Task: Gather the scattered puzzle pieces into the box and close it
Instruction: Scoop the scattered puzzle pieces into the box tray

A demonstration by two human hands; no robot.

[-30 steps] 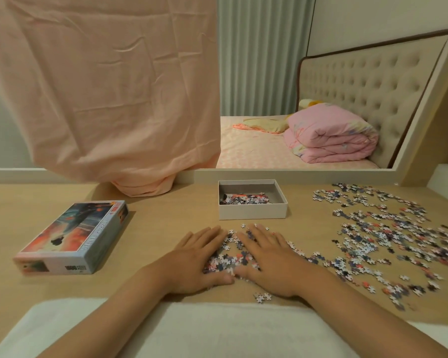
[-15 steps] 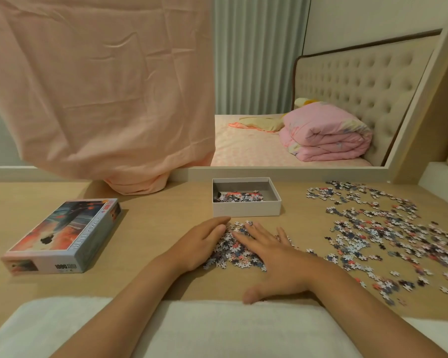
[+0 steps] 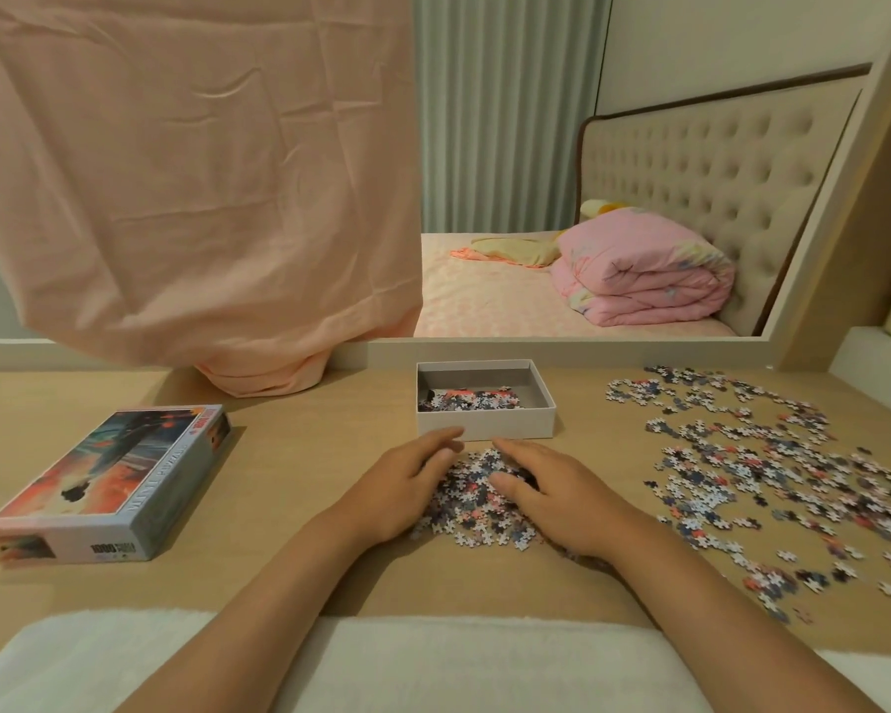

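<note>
A white open box (image 3: 484,427) stands mid-table with some puzzle pieces inside. Just in front of it lies a heap of puzzle pieces (image 3: 471,499). My left hand (image 3: 399,486) cups the heap from the left and my right hand (image 3: 561,494) cups it from the right, fingertips nearly touching the box's front wall. Both hands lie curved against the pile; no piece is lifted. A wide scatter of loose pieces (image 3: 757,465) covers the table's right side. The printed box lid (image 3: 109,481) lies face up at the left.
A peach cloth (image 3: 191,187) hangs over the mirror behind the table and touches the tabletop at the back left. A white towel-like pad (image 3: 433,661) runs along the near edge under my forearms. A white ledge (image 3: 875,357) borders the table's far right.
Both hands have slid forward toward the box, pushing the pieces together into a tighter heap between them. The right thumb has come in off the table onto the pile.
</note>
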